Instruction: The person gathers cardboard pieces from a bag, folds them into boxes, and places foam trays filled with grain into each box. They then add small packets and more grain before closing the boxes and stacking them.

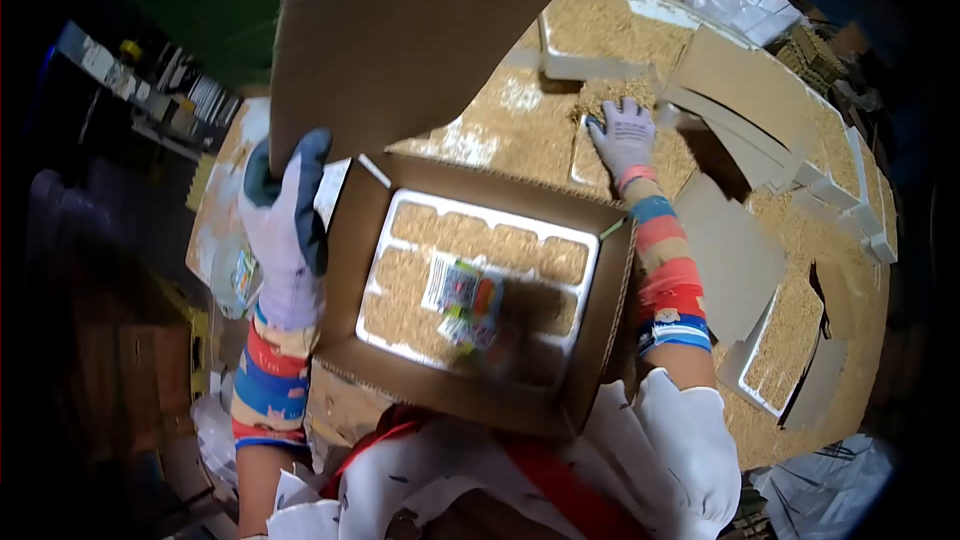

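Note:
My left hand [285, 215], in a white and dark glove, is closed on the lower corner of a large brown cardboard sheet [400, 40], raised beyond the box. In front of me stands an open cardboard box [355, 225]. Inside it lies a white compartment tray [470, 210] filled with tan, straw-like shreds. Small colorful printed packets [468, 300] rest on that filling. My right hand [627, 135], gloved, lies with fingers spread on another tray [650, 155] of the same shreds, right of the box. Its fingertips are at the loose material.
Shreds cover much of the round table [470, 145]. Cardboard pieces [725, 240] and a filled tray [785, 345] lie to the right, with another filled tray [590, 30] at the back. Clear plastic bags [745, 10] sit beyond the far edge.

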Demonstrator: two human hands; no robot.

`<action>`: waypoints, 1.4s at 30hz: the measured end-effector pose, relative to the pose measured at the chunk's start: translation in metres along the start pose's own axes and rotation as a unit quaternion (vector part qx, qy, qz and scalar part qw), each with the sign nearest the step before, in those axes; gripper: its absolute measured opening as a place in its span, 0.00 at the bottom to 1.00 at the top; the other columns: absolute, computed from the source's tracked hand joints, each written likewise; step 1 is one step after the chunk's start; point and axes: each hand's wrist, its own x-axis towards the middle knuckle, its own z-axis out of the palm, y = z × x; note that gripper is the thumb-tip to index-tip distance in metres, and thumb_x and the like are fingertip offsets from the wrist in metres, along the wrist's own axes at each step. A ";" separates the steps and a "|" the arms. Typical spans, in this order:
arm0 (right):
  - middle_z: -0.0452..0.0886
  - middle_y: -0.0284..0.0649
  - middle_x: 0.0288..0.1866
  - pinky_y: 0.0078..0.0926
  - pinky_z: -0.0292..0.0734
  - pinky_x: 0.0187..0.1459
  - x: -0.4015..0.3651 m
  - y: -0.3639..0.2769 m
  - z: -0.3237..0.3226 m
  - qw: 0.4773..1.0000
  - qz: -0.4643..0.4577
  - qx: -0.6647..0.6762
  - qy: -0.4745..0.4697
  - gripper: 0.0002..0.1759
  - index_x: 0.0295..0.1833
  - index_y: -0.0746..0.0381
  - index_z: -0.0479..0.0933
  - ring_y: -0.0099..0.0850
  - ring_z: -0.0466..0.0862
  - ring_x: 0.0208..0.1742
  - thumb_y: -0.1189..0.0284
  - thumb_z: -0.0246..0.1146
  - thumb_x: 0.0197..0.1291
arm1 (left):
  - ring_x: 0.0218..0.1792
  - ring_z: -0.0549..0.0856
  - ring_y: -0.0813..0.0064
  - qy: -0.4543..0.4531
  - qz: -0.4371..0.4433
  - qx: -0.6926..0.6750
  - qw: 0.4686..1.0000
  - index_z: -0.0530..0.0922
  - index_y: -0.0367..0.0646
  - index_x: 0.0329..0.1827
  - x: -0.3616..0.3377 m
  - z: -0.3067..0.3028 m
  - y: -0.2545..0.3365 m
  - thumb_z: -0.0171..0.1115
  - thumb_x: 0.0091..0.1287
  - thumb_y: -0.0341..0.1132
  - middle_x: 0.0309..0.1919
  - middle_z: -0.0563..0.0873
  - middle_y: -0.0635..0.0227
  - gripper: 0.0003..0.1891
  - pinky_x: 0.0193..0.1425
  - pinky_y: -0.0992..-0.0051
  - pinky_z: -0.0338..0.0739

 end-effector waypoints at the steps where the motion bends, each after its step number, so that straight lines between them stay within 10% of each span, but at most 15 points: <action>1: 0.72 0.45 0.64 0.49 0.70 0.59 -0.006 0.006 -0.006 1.000 -0.001 0.008 -0.021 0.32 0.61 0.48 0.74 0.49 0.72 0.64 0.46 0.64 0.52 | 0.44 0.83 0.78 -0.015 0.002 -0.011 1.000 0.78 0.29 0.50 0.001 -0.001 0.000 0.62 0.66 0.27 0.43 0.86 0.64 0.13 0.51 0.80 0.76; 8: 0.80 0.47 0.48 0.34 0.78 0.50 -0.072 0.001 -0.140 0.937 -0.060 0.311 0.149 0.23 0.51 0.59 0.80 0.40 0.83 0.46 0.62 0.70 0.49 | 0.46 0.85 0.75 -0.046 -0.046 -0.154 0.986 0.76 0.29 0.53 0.002 0.001 -0.006 0.61 0.65 0.23 0.47 0.86 0.56 0.14 0.52 0.80 0.79; 12: 0.79 0.47 0.48 0.35 0.78 0.49 -0.140 -0.072 -0.279 0.901 -0.310 0.219 0.211 0.21 0.48 0.60 0.79 0.41 0.82 0.46 0.63 0.72 0.48 | 0.46 0.87 0.70 -0.036 -0.035 -0.200 0.978 0.74 0.28 0.55 0.007 0.001 -0.007 0.59 0.66 0.22 0.46 0.86 0.54 0.15 0.52 0.79 0.81; 16: 0.75 0.43 0.51 0.43 0.66 0.62 -0.169 -0.118 -0.279 0.902 -0.385 -0.177 -0.080 0.27 0.52 0.52 0.78 0.40 0.72 0.58 0.49 0.69 0.50 | 0.43 0.87 0.74 -0.025 -0.016 -0.295 0.955 0.76 0.29 0.52 0.008 -0.002 -0.008 0.60 0.65 0.23 0.44 0.87 0.56 0.13 0.50 0.80 0.81; 18: 0.75 0.44 0.52 0.47 0.60 0.64 -0.182 -0.132 -0.264 0.881 -0.446 -0.140 -0.074 0.31 0.55 0.55 0.76 0.40 0.70 0.60 0.44 0.64 0.53 | 0.44 0.86 0.76 -0.014 -0.021 -0.288 0.957 0.78 0.30 0.51 0.006 -0.005 0.000 0.61 0.65 0.23 0.43 0.87 0.58 0.12 0.51 0.80 0.81; 24: 0.82 0.41 0.36 0.38 0.73 0.47 -0.181 -0.162 -0.216 0.907 -0.320 -0.099 -0.254 0.14 0.40 0.55 0.78 0.39 0.82 0.42 0.56 0.60 0.59 | 0.43 0.86 0.77 -0.073 -0.028 -0.316 0.946 0.77 0.29 0.52 -0.008 -0.026 0.012 0.60 0.65 0.24 0.44 0.87 0.59 0.13 0.51 0.80 0.80; 26: 0.81 0.39 0.33 0.36 0.75 0.44 -0.176 -0.146 -0.240 0.935 -0.349 0.027 -0.052 0.06 0.36 0.56 0.79 0.40 0.82 0.39 0.67 0.64 0.54 | 0.42 0.86 0.76 -0.119 -0.028 -0.280 0.952 0.77 0.28 0.53 -0.014 -0.050 0.008 0.60 0.65 0.23 0.44 0.86 0.60 0.14 0.51 0.79 0.80; 29: 0.83 0.43 0.38 0.36 0.74 0.44 -0.181 -0.108 -0.265 0.926 -0.274 0.173 0.193 0.10 0.42 0.60 0.81 0.42 0.81 0.40 0.72 0.67 0.53 | 0.52 0.83 0.62 -0.164 0.278 0.043 0.945 0.80 0.37 0.51 -0.010 -0.080 -0.021 0.63 0.51 0.22 0.48 0.84 0.59 0.20 0.60 0.63 0.76; 32: 0.84 0.40 0.36 0.27 0.78 0.41 -0.202 -0.049 -0.258 0.917 -0.062 0.328 0.217 0.10 0.46 0.66 0.80 0.30 0.84 0.38 0.73 0.63 0.60 | 0.52 0.81 0.55 -0.312 0.415 0.187 0.834 0.82 0.41 0.44 -0.003 -0.095 -0.009 0.62 0.44 0.25 0.47 0.83 0.57 0.20 0.63 0.58 0.72; 35: 0.82 0.37 0.38 0.21 0.79 0.44 -0.226 0.009 -0.199 0.697 0.180 0.694 0.006 0.11 0.47 0.68 0.79 0.25 0.83 0.38 0.72 0.63 0.62 | 0.52 0.81 0.56 -0.278 0.388 0.174 0.861 0.82 0.39 0.45 -0.005 -0.092 -0.009 0.59 0.46 0.23 0.47 0.83 0.55 0.20 0.62 0.59 0.73; 42: 0.81 0.41 0.47 0.27 0.75 0.50 -0.251 -0.056 -0.260 0.821 -0.073 0.561 0.072 0.10 0.40 0.65 0.82 0.30 0.79 0.48 0.71 0.64 0.56 | 0.45 0.82 0.78 -0.184 0.055 -0.039 0.981 0.81 0.31 0.49 -0.007 -0.045 0.014 0.59 0.63 0.25 0.45 0.83 0.65 0.13 0.50 0.79 0.76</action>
